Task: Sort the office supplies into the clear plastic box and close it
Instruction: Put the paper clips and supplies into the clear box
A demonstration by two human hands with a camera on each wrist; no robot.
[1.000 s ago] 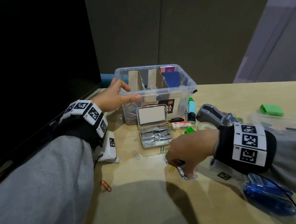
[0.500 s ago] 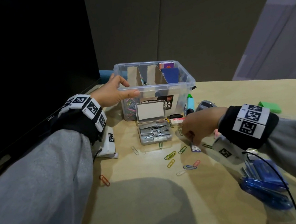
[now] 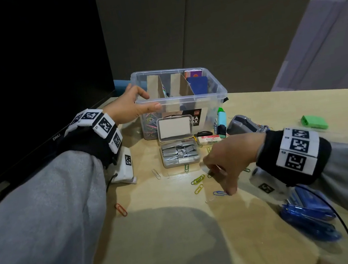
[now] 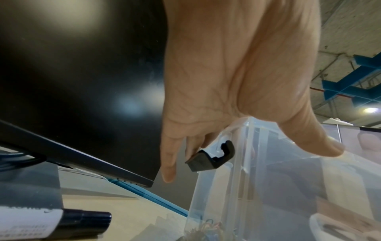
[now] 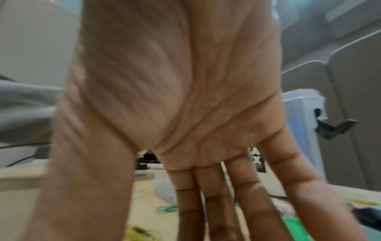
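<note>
1. Head camera: the person's left hand holds the near-left corner of the lidless clear plastic storage box, thumb laid along the front rim and fingers over the left wall.
2. Left wrist camera: the same left hand sits on the box's rim, thumb flat on the edge, with the black latch clip just beneath the fingers.
3. Right hand hangs over the scattered coloured paper clips on the pale wooden table, in front of the box and well apart from it; its fingers point downward, spread and loosely straight, one fingertip touching a blue paper clip. Right wrist camera shows the palm flat and the fingers extended, nothing gripped.
4. Small clear case of silver binder clips lies open, touching the box's front wall, just left of the right hand.
5. White eraser, teal highlighter and grey stapler crowd the space between the box and the right hand.
6. Black monitor hems in the box's left side.
7. Bare tabletop opens toward the near edge, broken only by a red paper clip; a bundle of blue pens lies under the right wrist.
</note>
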